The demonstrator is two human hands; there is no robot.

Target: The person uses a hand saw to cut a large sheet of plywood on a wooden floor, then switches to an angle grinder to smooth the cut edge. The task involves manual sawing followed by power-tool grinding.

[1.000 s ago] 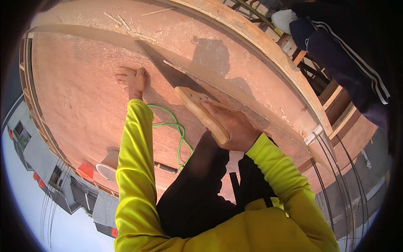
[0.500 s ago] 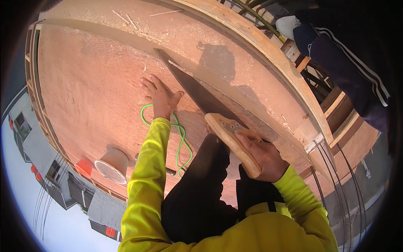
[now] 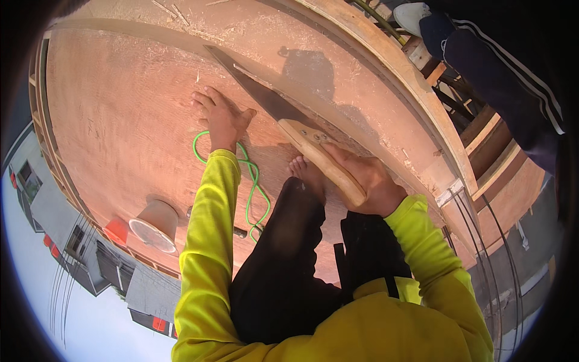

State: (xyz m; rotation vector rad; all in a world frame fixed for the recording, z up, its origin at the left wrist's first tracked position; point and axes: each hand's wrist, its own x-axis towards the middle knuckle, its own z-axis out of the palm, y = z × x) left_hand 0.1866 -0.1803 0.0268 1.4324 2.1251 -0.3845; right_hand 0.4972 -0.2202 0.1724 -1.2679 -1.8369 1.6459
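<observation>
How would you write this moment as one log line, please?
left hand: spread over plywood, near green cord | right hand: gripping handsaw by wooden handle | left of left forearm: pale bucket

Saw handle (image 3: 322, 158) partly hides right hand (image 3: 373, 186); co-worker's leg (image 3: 491, 90) cropped.

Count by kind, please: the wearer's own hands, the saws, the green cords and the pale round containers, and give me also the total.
Own hands: 2 (left hand, right hand)
Handsaw: 1
Green cord: 1
Pale round container: 1
Total: 5
</observation>
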